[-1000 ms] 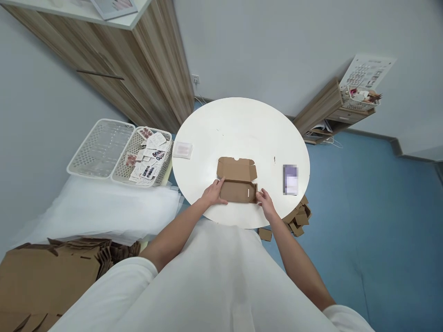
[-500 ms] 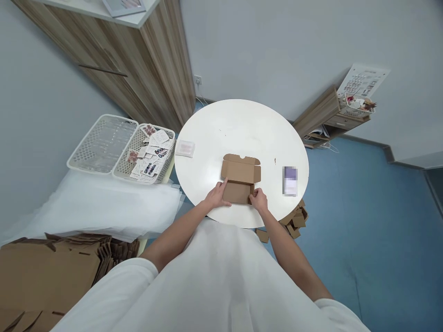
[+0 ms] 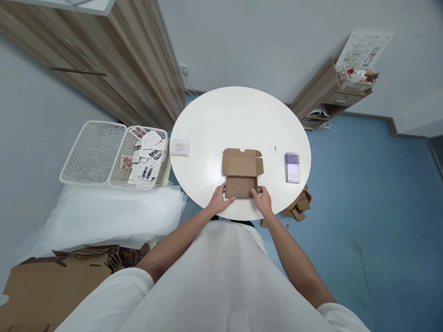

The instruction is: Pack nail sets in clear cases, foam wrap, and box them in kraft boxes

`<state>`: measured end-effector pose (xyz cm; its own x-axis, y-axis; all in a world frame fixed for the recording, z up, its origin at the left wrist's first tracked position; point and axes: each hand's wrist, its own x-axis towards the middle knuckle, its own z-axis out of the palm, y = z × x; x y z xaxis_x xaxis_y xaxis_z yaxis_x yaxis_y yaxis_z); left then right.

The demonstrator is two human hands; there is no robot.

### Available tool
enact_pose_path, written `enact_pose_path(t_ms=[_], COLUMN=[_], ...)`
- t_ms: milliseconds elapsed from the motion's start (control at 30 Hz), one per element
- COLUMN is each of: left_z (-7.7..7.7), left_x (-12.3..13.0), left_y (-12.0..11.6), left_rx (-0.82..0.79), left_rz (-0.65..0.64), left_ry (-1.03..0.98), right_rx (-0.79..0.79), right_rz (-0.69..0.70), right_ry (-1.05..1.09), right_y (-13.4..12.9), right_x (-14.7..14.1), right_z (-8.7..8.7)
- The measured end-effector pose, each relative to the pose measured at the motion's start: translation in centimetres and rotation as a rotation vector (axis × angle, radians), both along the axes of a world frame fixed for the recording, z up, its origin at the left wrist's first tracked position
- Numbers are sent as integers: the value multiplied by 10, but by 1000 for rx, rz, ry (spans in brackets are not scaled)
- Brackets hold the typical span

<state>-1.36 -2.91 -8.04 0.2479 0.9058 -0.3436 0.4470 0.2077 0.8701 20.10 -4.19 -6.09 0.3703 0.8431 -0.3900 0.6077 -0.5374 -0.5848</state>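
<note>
A brown cardboard box (image 3: 241, 166) lies near the front edge of the round white table (image 3: 249, 115). Its lid is folded back, away from me, with side flaps spread, and the shallow inside looks bare. My left hand (image 3: 218, 199) grips the left front corner, fingers along the left wall and thumb at the front edge. On the other side my right hand (image 3: 263, 200) holds the right wall, its thumb over the inner side and fingers outside.
A small clear packet (image 3: 180, 148) lies at the table's left, a blurred purple-and-white item (image 3: 292, 168) at its right. Left of the table are a white basket of cards (image 3: 147, 159), translucent sheets (image 3: 114, 212) and flat cardboard (image 3: 58, 290). Cardboard pieces (image 3: 299, 205) are on the floor at right.
The right wall of the box now stands more squarely, and my right thumb has moved to its inner side. My left hand has slid to the front left corner. The camera view has shifted.
</note>
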Motion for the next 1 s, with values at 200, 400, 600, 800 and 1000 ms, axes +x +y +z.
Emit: enact_pose_path(t_ms=[200,400,600,800,1000], left_z=[8,2,-5,-1,1], left_x=[18,57,73,72,58], left_y=[6,24,32,25,18], left_rx=[-27,-91,-101,-112,-102], left_rz=[16,97,158,150,137], left_ry=[-53,-185,-187,-140,-70], right_rx=[98,167,189,192,373], right_rz=[17,1,40,82,-39], right_ry=[169,349,419,442,174], right_y=[-16,-2,8,5,-4], right_x=[17,55,70,71,67], right_z=[-8,-12,-16,-21,-15])
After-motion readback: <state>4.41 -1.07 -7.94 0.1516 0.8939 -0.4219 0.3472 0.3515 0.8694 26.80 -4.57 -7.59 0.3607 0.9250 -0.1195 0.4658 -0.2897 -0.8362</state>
